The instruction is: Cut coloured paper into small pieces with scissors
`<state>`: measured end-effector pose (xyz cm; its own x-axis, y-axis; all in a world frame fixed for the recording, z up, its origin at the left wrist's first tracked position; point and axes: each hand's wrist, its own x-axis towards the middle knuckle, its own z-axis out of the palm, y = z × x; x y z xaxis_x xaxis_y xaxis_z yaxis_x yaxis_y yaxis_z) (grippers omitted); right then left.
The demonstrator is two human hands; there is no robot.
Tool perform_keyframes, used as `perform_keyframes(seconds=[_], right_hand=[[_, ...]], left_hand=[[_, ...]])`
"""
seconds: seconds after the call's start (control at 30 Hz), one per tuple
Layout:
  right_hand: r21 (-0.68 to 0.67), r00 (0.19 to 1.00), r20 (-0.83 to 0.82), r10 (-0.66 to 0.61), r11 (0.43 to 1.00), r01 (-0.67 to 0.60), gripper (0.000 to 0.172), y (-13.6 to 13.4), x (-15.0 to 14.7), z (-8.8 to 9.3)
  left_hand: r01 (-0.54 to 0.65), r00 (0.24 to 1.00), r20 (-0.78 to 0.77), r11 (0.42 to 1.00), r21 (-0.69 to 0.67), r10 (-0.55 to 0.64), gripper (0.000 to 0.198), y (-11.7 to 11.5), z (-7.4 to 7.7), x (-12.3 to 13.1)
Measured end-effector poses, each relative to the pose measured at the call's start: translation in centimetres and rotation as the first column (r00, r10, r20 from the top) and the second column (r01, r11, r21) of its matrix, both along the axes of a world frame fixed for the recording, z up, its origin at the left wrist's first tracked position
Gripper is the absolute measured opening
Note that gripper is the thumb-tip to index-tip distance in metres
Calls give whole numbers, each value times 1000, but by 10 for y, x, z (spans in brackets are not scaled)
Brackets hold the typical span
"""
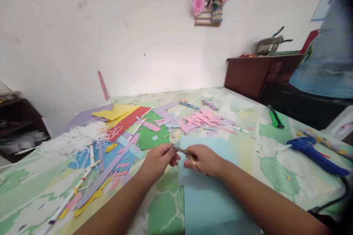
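In the middle of the head view my right hand grips a pair of scissors by gold-coloured handles, blades pointing left. My left hand pinches a small light-blue paper piece at the blade tips. Fingers partly cover that piece, so its shape is unclear. Under my right hand and forearm lies a large light-blue sheet of paper. Beyond both hands spreads a pile of pink paper pieces. A green sheet lies just past my left hand.
A blue glue gun with a black cord and a green utility knife lie at the right. White string, coloured paper and white sticks cover the left. A blue water bottle stands at the far right, near a brown cabinet.
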<state>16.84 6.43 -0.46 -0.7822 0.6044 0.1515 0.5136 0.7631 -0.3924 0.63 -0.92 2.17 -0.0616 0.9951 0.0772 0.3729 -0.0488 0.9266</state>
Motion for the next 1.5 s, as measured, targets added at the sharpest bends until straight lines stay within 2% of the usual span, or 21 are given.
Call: perform_keyframes(seconds=[0.07, 0.23, 0.4, 0.6, 0.7, 0.8, 0.9, 1.03, 1.13, 1.33, 1.5], right_hand=[[-12, 1000, 0, 26, 1000, -26, 40, 0, 0, 1], [-13, 999, 31, 33, 999, -32, 43, 2, -1, 0], [-31, 1000, 30, -11, 999, 11, 41, 3, -4, -3], [-43, 997, 48, -64, 997, 66, 37, 5, -3, -4], [-13, 995, 43, -87, 996, 88, 36, 4, -2, 0], [19, 995, 27, -98, 995, 98, 35, 1, -1, 3], [-28, 998, 19, -56, 998, 57, 35, -2, -1, 3], [-48, 999, 12, -49, 998, 49, 38, -5, -2, 2], [-65, 999, -13, -30, 997, 29, 37, -6, -2, 4], [-23, 995, 32, -97, 995, 97, 39, -8, -1, 8], [-41, 999, 29, -32, 999, 33, 42, -7, -1, 4]], left_hand=[[30, 999, -27, 999, -29, -31, 26, -1, 0, 1], [10, 996, -87, 999, -48, -14, 22, 0, 1, -2], [-13, 996, -91, 998, -62, 7, 18, 5, 3, -4], [26, 993, -117, 996, -83, -36, 22, 6, 2, -3], [35, 991, -127, 998, -52, -41, 23, 5, 3, -3], [19, 995, -98, 999, -39, -23, 24, 3, 4, -3], [-24, 999, -48, 999, -21, 23, 25, 2, 4, -3], [-81, 994, -70, 995, 59, 85, 24, 1, 1, -1], [-100, 993, -65, 994, 43, 103, 25, 0, -2, 2], [-79, 997, 8, 997, 7, 79, 24, 1, -4, 5], [-56, 998, -42, 998, 14, 56, 25, 1, -3, 6]])
